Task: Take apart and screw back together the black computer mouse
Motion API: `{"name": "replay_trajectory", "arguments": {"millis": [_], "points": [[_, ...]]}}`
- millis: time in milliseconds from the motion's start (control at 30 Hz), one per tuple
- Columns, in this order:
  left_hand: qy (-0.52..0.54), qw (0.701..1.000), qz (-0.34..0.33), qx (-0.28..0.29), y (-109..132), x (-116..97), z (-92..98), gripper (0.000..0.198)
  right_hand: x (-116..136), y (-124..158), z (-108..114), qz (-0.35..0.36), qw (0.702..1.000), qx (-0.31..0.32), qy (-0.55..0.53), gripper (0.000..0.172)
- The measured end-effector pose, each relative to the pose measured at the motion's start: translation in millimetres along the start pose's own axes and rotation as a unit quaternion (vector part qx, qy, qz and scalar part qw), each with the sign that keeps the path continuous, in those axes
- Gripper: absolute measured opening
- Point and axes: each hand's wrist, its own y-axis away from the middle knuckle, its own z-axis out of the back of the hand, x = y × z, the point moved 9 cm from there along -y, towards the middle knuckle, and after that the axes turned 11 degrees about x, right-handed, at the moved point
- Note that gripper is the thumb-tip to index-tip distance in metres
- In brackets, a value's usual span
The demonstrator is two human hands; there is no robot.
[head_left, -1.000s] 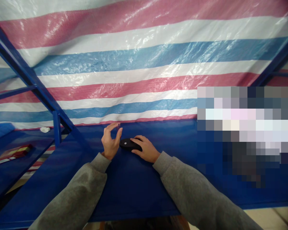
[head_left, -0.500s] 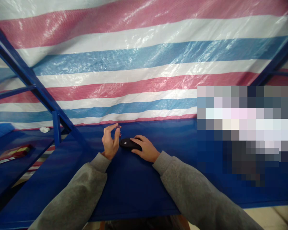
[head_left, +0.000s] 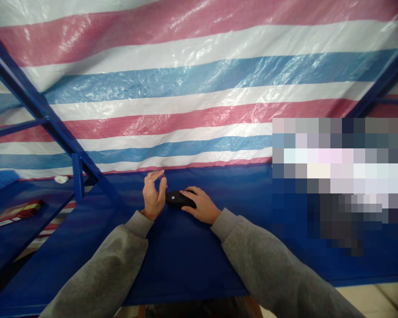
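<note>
My left hand point(head_left: 154, 194) is raised just above the table, left of centre. Its thumb and fingertips close on a small, slim purplish thing point(head_left: 163, 176), mostly hidden by the fingers, whose kind I cannot make out. Close by its thumb lies a black oblong object point(head_left: 175, 199) with rounded ends and a pale round spot on top, shaped somewhat like a computer mouse. My right hand point(head_left: 202, 205) grips the right end of this black object, thumb on the near side and fingers over the far side. Both are on the blue tabletop point(head_left: 185, 256).
Behind the table hangs a striped plastic sheet point(head_left: 172, 123). A blue metal frame point(head_left: 61, 139) slants up at the left. On the neighbouring left table are a red box point(head_left: 18, 213), a crumpled white piece point(head_left: 61, 179) and a blue container point(head_left: 0, 182). A pixelated area covers the right side.
My left hand has shifted very slightly, and less of the slim thing shows below its fingertips. My right hand and the black object stay practically where they were.
</note>
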Motion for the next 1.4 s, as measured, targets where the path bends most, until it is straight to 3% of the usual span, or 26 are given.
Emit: {"name": "replay_trajectory", "arguments": {"millis": [200,733,933,1167,1400], "points": [[0.025,0.999,0.027,0.015,1,6,-3.2,0.025,0,0,0,-0.002,1.0,0.0,-0.003,0.053],[0.018,1.0,0.001,0.003,-3,-5,2.8,0.025,-1,0,0,-0.001,1.0,-0.002,-0.001,0.053],[0.032,0.999,0.009,0.029,-3,-8,0.9,0.025,0,0,0,-0.003,1.0,0.001,0.005,0.053],[0.02,1.0,-0.017,0.001,-2,-8,2.7,0.023,0,0,1,-0.005,1.0,0.003,0.001,0.053],[0.012,0.999,-0.021,0.038,-4,-12,0.6,0.029,0,0,0,-0.003,1.0,-0.002,0.002,0.053]]}}
